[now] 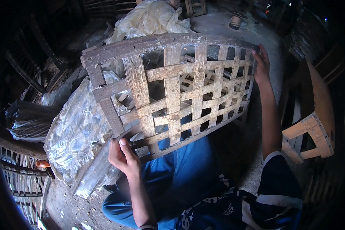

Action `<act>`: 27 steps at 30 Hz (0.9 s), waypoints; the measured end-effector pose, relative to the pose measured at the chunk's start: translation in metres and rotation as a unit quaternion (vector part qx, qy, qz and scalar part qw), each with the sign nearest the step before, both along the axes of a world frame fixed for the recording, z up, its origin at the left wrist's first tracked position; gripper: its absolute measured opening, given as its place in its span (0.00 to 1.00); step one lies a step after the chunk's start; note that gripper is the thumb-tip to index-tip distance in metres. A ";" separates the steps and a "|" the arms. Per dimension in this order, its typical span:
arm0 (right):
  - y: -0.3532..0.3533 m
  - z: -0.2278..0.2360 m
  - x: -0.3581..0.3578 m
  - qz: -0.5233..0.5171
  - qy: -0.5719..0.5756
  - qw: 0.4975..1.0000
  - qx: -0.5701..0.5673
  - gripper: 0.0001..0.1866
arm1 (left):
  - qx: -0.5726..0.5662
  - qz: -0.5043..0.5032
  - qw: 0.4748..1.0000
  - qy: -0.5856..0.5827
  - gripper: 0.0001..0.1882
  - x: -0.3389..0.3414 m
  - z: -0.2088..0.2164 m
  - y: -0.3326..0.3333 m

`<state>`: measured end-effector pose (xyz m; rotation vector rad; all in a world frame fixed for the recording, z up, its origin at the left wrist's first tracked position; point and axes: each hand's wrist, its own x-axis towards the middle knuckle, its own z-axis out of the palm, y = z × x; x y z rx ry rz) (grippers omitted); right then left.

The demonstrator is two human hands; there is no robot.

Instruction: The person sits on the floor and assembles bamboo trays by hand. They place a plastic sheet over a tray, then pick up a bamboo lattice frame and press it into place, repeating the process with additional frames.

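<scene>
A worn wooden lattice panel (173, 91), woven from flat pale slats inside a darker frame, is held up tilted above my lap. My left hand (123, 156) grips its lower left corner, thumb on top. At the upper right corner, my right hand (261, 65) has its fingers curled round the frame's edge. The panel is dusty and stained, with open square gaps between the slats. Through these gaps more slatted wood shows behind it. What supports the panel's far side, if anything, is hidden.
Crumpled clear plastic sheeting (78, 128) lies at the left, with a yellowish plastic heap (151, 19) at the back. A wooden stool-like piece (312, 126) stands at the right. A spool (236, 21) sits far back. Slatted wooden frames (25, 180) lean at lower left.
</scene>
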<state>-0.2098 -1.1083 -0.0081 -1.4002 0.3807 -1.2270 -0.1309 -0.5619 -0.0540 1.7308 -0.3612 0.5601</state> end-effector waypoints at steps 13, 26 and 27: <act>-0.048 -0.022 -0.025 -0.034 -0.060 0.985 0.160 0.21 | 0.006 -0.013 1.000 -0.012 0.21 -0.002 0.008 0.000; 0.009 -0.005 -0.063 -0.208 0.111 0.969 -0.069 0.36 | 0.006 -0.011 0.999 -0.034 0.23 -0.001 0.005 0.003; 0.040 0.010 -0.049 -0.210 0.124 0.964 -0.103 0.39 | 0.009 -0.010 0.999 -0.033 0.23 -0.001 0.005 0.004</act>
